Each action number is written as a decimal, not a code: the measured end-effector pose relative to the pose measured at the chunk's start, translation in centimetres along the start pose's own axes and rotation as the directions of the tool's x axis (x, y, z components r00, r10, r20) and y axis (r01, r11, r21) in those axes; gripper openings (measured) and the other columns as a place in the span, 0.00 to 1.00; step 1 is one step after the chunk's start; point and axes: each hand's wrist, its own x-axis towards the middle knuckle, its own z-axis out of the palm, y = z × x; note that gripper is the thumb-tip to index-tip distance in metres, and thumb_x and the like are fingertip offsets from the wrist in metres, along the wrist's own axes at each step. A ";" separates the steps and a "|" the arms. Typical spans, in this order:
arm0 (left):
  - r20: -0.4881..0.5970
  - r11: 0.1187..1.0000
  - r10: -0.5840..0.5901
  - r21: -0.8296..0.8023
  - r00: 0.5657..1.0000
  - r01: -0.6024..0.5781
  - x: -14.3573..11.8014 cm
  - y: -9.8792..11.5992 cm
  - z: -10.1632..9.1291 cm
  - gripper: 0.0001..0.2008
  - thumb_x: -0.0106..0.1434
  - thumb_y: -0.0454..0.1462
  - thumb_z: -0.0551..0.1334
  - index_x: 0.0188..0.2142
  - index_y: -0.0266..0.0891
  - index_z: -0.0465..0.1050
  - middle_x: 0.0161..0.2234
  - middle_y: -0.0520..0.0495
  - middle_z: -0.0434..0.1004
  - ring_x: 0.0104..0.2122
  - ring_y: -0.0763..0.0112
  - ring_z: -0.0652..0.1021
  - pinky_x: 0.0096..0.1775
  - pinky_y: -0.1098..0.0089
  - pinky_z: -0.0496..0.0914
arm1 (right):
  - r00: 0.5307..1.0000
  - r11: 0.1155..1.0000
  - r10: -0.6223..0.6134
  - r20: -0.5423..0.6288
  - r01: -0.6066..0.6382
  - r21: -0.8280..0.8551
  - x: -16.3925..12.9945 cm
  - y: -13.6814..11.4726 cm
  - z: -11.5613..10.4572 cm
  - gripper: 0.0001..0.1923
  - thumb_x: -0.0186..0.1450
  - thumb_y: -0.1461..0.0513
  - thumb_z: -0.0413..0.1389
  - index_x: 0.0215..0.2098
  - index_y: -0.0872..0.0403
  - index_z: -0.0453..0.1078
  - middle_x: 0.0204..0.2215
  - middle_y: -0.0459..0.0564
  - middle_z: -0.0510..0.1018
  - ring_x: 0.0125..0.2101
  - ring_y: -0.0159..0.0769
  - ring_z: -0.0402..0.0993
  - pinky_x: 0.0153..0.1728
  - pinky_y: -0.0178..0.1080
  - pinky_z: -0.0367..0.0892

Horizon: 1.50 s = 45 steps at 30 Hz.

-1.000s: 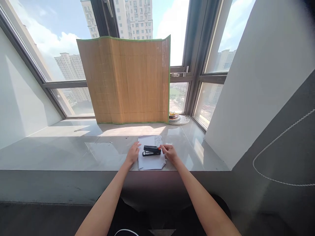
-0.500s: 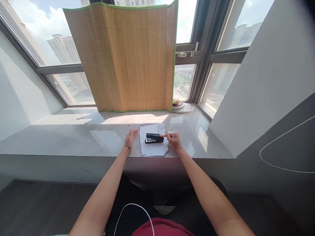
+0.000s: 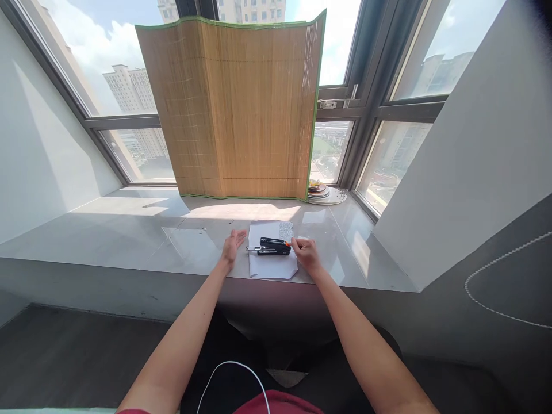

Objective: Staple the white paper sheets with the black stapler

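A black stapler (image 3: 275,251) lies on its side-to-side length across a stack of white paper (image 3: 272,269), which has small writing near its top right corner. A metal staple tray (image 3: 252,249) sticks out from the stapler's left end. My right hand (image 3: 306,253) is closed at the stapler's right end, its fingertips against the orange part (image 3: 287,244) there. Just left of the paper, my left hand (image 3: 233,247) is held open with the fingers stretched out, gripping nothing.
The paper lies on a pale tiled window ledge (image 3: 129,241), close to its front edge. A bamboo mat (image 3: 245,115) with green edging stands upright against the window. Behind its right edge is a stack of plates (image 3: 321,194). A white cable (image 3: 233,362) loops near my lap.
The staple tray has slid out to the left from the stapler. Both hands stay at nearly the same places, while the whole view has shifted slightly.
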 end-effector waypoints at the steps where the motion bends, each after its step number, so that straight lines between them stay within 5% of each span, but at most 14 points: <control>1: -0.007 1.000 -0.002 -0.012 1.000 0.002 0.0 0.0 0.0 0.30 0.76 0.55 0.48 0.50 0.36 0.79 0.60 0.34 0.76 0.62 0.52 0.74 0.67 0.50 0.63 | 1.000 1.000 0.004 0.007 -0.004 0.022 0.0 0.1 -0.1 0.34 0.73 0.46 0.46 0.17 0.56 0.73 0.20 0.43 0.50 0.22 0.28 0.46 0.27 0.36 0.45; 5: -0.019 0.998 -0.017 -0.068 1.000 0.016 -0.2 0.3 0.1 0.29 0.76 0.54 0.49 0.48 0.37 0.81 0.59 0.34 0.77 0.62 0.53 0.75 0.68 0.51 0.62 | 1.000 0.989 -0.003 0.021 0.000 0.148 0.2 0.0 -0.7 0.32 0.73 0.44 0.46 0.30 0.56 0.82 0.17 0.44 0.61 0.22 0.32 0.56 0.27 0.36 0.54; 8: -0.044 0.992 -0.016 -0.125 0.999 0.011 -0.4 0.9 0.4 0.29 0.76 0.54 0.48 0.49 0.37 0.81 0.60 0.35 0.76 0.64 0.53 0.72 0.69 0.50 0.60 | 0.989 0.979 -0.148 -0.001 0.146 0.145 0.6 -0.6 -0.7 0.22 0.71 0.46 0.54 0.40 0.53 0.82 0.31 0.51 0.78 0.32 0.38 0.69 0.38 0.39 0.66; 12: -0.097 0.926 0.012 -0.374 0.995 -0.048 -0.8 1.4 1.5 0.30 0.76 0.54 0.45 0.53 0.38 0.79 0.64 0.38 0.72 0.66 0.57 0.70 0.69 0.52 0.59 | 0.944 0.948 -0.312 0.104 0.302 0.101 1.1 -1.1 0.9 0.19 0.65 0.50 0.64 0.50 0.50 0.78 0.47 0.55 0.80 0.46 0.44 0.73 0.49 0.45 0.69; 16: -0.092 0.784 -0.098 -0.621 0.991 0.020 -0.6 0.9 2.3 0.30 0.75 0.51 0.44 0.56 0.36 0.76 0.67 0.35 0.68 0.65 0.58 0.71 0.67 0.55 0.64 | 0.923 0.958 -0.281 0.262 0.284 0.025 1.2 -1.4 2.5 0.19 0.61 0.57 0.68 0.49 0.51 0.78 0.38 0.51 0.82 0.39 0.42 0.75 0.44 0.43 0.69; 22: -0.008 0.705 -0.192 -0.697 0.981 0.132 -0.3 0.3 1.6 0.31 0.74 0.47 0.41 0.60 0.33 0.73 0.67 0.31 0.66 0.65 0.56 0.72 0.65 0.54 0.68 | 0.921 0.923 -0.384 0.065 0.384 0.007 0.1 -6.1 2.7 0.09 0.67 0.59 0.62 0.45 0.51 0.78 0.35 0.51 0.82 0.36 0.42 0.70 0.38 0.41 0.66; 25: -0.037 0.664 -0.138 -0.745 0.990 0.065 -0.6 0.3 1.5 0.32 0.75 0.47 0.38 0.60 0.33 0.73 0.66 0.33 0.68 0.65 0.56 0.72 0.66 0.53 0.66 | 0.836 0.824 -0.545 0.057 0.548 -0.143 -0.8 -9.3 3.4 0.11 0.71 0.63 0.57 0.49 0.50 0.77 0.40 0.53 0.81 0.40 0.44 0.70 0.45 0.45 0.64; 30: -0.091 0.672 -0.087 -0.740 0.992 -0.009 -0.8 0.2 1.3 0.32 0.74 0.46 0.39 0.61 0.32 0.72 0.64 0.33 0.71 0.65 0.57 0.71 0.65 0.53 0.67 | 0.648 0.585 -0.721 0.246 0.759 -0.284 -1.2 -11.3 5.4 0.22 0.72 0.71 0.49 0.58 0.49 0.74 0.46 0.54 0.80 0.43 0.43 0.71 0.47 0.46 0.64; 34: -0.099 0.661 -0.076 -0.750 0.992 -0.024 -0.6 0.0 1.1 0.32 0.74 0.44 0.38 0.61 0.34 0.72 0.64 0.35 0.72 0.66 0.57 0.71 0.65 0.52 0.67 | 0.599 0.531 -0.739 0.308 0.799 -0.281 -0.9 -11.0 5.7 0.23 0.72 0.72 0.49 0.59 0.47 0.73 0.49 0.54 0.80 0.44 0.42 0.71 0.48 0.45 0.64; 36: -0.095 0.635 -0.084 -0.772 0.992 -0.020 -0.6 -0.1 1.0 0.32 0.75 0.43 0.37 0.61 0.33 0.73 0.65 0.35 0.70 0.66 0.58 0.71 0.66 0.53 0.67 | 0.655 0.587 -0.717 0.239 0.752 -0.300 -1.3 -10.8 5.3 0.22 0.72 0.72 0.50 0.58 0.47 0.74 0.48 0.53 0.81 0.44 0.42 0.71 0.49 0.46 0.63; 40: -0.071 0.617 -0.114 -0.787 0.991 0.015 -0.7 -0.1 0.9 0.31 0.75 0.42 0.38 0.63 0.32 0.71 0.67 0.36 0.67 0.66 0.57 0.71 0.66 0.54 0.67 | 0.904 0.886 -0.411 -0.115 0.366 -0.285 -2.7 -9.7 4.6 0.11 0.70 0.63 0.56 0.49 0.50 0.78 0.40 0.54 0.83 0.40 0.47 0.72 0.45 0.47 0.62; 42: -0.055 0.631 -0.116 -0.775 0.992 0.031 -0.8 0.2 0.9 0.30 0.75 0.43 0.40 0.65 0.33 0.70 0.67 0.37 0.68 0.66 0.56 0.70 0.66 0.52 0.67 | 0.952 0.959 -0.227 -0.204 0.183 -0.216 -3.3 -8.4 4.5 0.10 0.68 0.58 0.59 0.44 0.50 0.80 0.36 0.55 0.83 0.38 0.49 0.72 0.42 0.46 0.62; 45: -0.002 0.641 -0.089 -0.765 0.996 0.056 -1.2 1.0 1.1 0.30 0.75 0.44 0.42 0.66 0.34 0.69 0.66 0.36 0.69 0.67 0.55 0.69 0.66 0.51 0.68 | 0.981 0.986 -0.083 -0.177 0.056 -0.154 -3.6 -6.5 4.6 0.13 0.65 0.52 0.61 0.42 0.50 0.81 0.31 0.55 0.82 0.35 0.48 0.73 0.37 0.44 0.63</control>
